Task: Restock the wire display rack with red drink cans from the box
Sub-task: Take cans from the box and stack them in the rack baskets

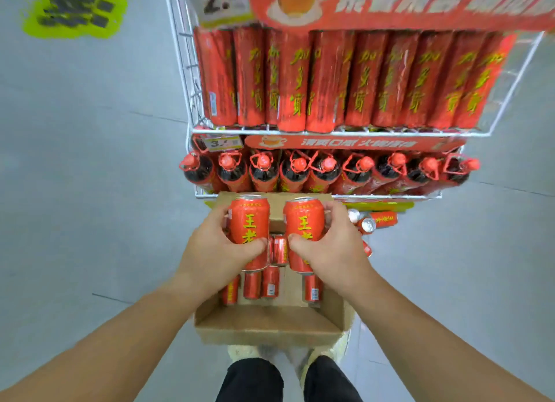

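My left hand (214, 247) grips a red drink can (250, 218) with yellow characters, held upright above the open cardboard box (264, 326). My right hand (333, 245) grips a second red can (303, 217) beside it, also upright. A further can seems to sit under each hand. Several more red cans (270, 281) stand inside the box below. The white wire display rack (345, 132) rises just beyond the box.
The rack's top shelf holds tall red packs (354, 77), the shelf below holds red-capped dark bottles (327, 173). A few cans (378, 221) lie on the rack's lowest level to the right of the box. Grey floor surrounds the rack; my shoes (243, 352) touch the box's near side.
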A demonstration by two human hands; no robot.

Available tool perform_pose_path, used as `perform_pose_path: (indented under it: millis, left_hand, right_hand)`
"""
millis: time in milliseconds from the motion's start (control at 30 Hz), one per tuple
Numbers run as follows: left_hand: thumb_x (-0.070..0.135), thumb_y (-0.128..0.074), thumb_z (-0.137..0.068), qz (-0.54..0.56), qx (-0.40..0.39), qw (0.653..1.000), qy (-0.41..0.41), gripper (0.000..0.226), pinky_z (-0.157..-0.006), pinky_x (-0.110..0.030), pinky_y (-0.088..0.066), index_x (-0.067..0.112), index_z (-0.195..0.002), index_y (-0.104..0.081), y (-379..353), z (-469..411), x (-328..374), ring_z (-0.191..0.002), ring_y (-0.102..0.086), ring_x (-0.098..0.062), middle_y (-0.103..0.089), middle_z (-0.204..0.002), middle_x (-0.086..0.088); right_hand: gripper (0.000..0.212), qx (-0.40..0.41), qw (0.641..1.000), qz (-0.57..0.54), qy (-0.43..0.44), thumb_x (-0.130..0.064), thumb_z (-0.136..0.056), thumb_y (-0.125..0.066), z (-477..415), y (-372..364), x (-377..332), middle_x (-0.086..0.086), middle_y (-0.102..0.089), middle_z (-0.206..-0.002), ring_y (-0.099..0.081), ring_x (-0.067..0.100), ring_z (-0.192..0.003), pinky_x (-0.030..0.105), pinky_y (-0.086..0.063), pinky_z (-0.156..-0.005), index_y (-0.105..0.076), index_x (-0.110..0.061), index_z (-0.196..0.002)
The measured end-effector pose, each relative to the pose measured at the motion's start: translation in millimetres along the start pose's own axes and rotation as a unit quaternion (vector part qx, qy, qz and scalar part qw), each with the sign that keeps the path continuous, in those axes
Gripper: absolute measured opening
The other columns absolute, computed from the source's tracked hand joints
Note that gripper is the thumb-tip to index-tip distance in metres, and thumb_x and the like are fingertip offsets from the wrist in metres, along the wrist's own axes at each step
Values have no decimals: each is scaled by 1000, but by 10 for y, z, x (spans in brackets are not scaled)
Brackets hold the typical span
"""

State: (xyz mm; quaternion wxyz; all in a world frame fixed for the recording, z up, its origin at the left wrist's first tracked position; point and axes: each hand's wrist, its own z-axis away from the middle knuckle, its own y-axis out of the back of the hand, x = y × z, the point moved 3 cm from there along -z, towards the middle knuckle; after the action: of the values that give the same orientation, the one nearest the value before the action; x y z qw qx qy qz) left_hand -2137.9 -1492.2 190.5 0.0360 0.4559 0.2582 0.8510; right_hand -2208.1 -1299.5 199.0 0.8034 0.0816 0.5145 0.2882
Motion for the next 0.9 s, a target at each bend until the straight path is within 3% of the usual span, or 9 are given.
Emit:
perform_pose_path:
  millis: [67, 200, 300, 500, 567, 700, 833, 900]
  left_hand:
    - [20, -90, -70, 6, 2, 1000, -20, 49, -71, -21, -52, 44, -96, -56, 266, 152, 448, -75, -68, 4, -71, -90, 12]
    - [18, -90, -70, 10, 12, 997, -78, 52, -67, -12, -50, 34, -108, -59, 776, 490, 1309, -74, -67, 6, -70, -90, 13]
    - [18, -90, -69, 10, 29, 993, -118, 47, -68, -17, -51, 34, -100, -59, 1132, 720, 1918, -72, -68, 5, -71, -88, 13]
    - [13, -89, -71, 28, 61, 974, -215, 46, -60, -10, -50, 33, -101, -60, 1778, 1186, 3042, -72, -67, 8, -70, -88, 11]
    - [14, -90, -70, 34, 74, 967, -243, 45, -59, -12, -51, 35, -96, -59, 1955, 1339, 3381, -70, -67, 6, -70, -87, 11]
    - [21, -91, -68, 33, 98, 950, -294, 43, -65, -21, -55, 35, -94, -60, 2294, 1584, 3966, -71, -68, 2, -72, -85, 9]
    - [25, -92, -64, 45, 103, 937, -330, 43, -68, -37, -62, 31, -98, -66, 2580, 1743, 4453, -72, -72, -5, -74, -82, 8]
    - [22, -92, -66, 48, 107, 930, -348, 41, -69, -38, -62, 29, -99, -68, 2686, 1803, 4676, -72, -73, -6, -74, -81, 10]
  right_hand:
    - [50, 20, 1000, -2, 18, -31, -70, -83, 183, 228, -427, -16, -63, -91, -63, -2, -76, 28, -54, -74, -47, -37, -103]
    - [49, 41, 996, -37, 68, -26, -73, -84, 539, 699, -1254, -18, -63, -90, -62, -11, -73, 9, -45, -63, -47, -35, -105]
    - [55, 71, 991, -51, 106, -26, -72, -84, 773, 1015, -1850, -15, -65, -95, -62, -12, -75, 7, -44, -62, -49, -28, -114]
    - [56, 107, 976, -65, 180, -30, -74, -83, 1262, 1606, -2895, -18, -62, -101, -62, -5, -82, 15, -49, -70, -46, -33, -115]
    - [56, 118, 970, -67, 203, -31, -75, -83, 1415, 1796, -3196, -20, -61, -101, -63, -6, -82, 20, -52, -75, -45, -34, -117]
    - [52, 149, 955, -63, 248, -29, -77, -82, 1688, 2144, -3761, -19, -61, -95, -62, -12, -74, 8, -45, -58, -46, -32, -115]
    - [51, 185, 938, -71, 283, -30, -75, -83, 1889, 2407, -4212, -17, -64, -99, -62, -6, -83, 16, -50, -74, -50, -31, -113]
    - [49, 197, 933, -72, 294, -30, -74, -83, 1951, 2523, -4394, -17, -63, -98, -62, -4, -86, 14, -46, -72, -50, -31, -109]
